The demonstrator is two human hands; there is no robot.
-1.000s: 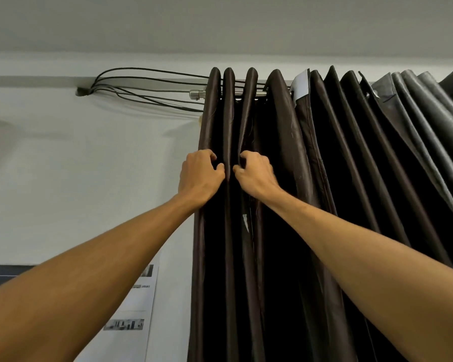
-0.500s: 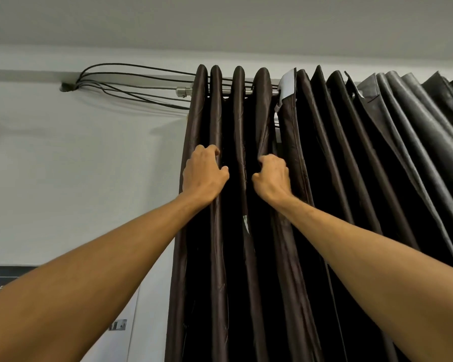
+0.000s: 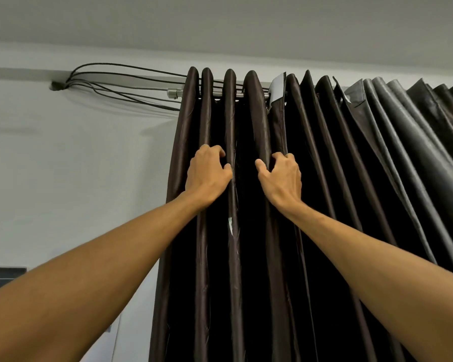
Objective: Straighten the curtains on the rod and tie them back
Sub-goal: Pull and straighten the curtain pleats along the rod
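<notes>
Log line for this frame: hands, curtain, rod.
curtain: pleated on rod, no tie-back in view | left hand: grips one fold | right hand: grips neighbouring fold | stage: straightening

Bare wall left of the curtain: open passage up to the rod. Black cables loop across the corner by the rod's end. Deep recess between the folds gripped by left hand and right hand. Folds packed tight further right. Ceiling close above.
</notes>
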